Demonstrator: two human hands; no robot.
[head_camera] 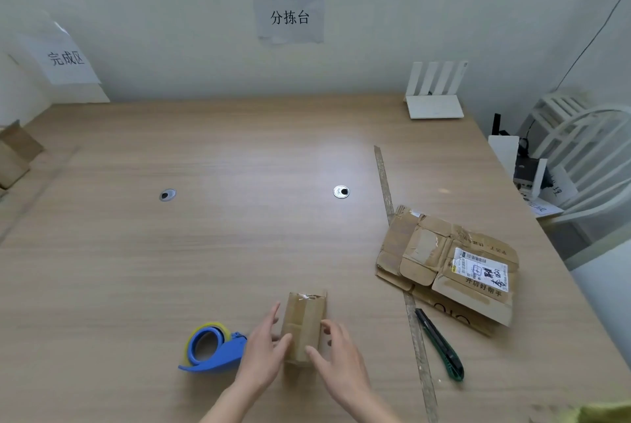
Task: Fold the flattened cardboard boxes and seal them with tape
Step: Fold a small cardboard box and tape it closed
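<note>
- Now at six o'clock on the table (pixel 239 156): small box (pixel 304 328), folded up, standing between both hands.
- Left hand (pixel 263 351) against the box's left side, fingers curled lightly round it; right hand (pixel 338 354) cupping the right side, thumb on the front face. Both gripping the box.
- Probably the squaring-up step before taping: best to press the flaps flush, keep the seam closed with one hand and free the other for the dispenser.
- Worth holding low and firm; thin, creased cardboard likely to spring open if let go.
- Brown, worn board with old tape remnants on the top edge and a strip down the front.
- Just beside, at eight o'clock of the box: tape dispenser (pixel 213 349), blue plastic, with a yellowish roll, within easy reach of the left hand.
- At three o'clock: knife (pixel 440 344), green and black, lying along a long ruler (pixel 408 289).
- At two o'clock: flat boxes (pixel 447 258), stacked, crumpled, topmost carrying a white label.
- Table smooth, pale wood grain, two round metal grommets at twelve o'clock.
</note>
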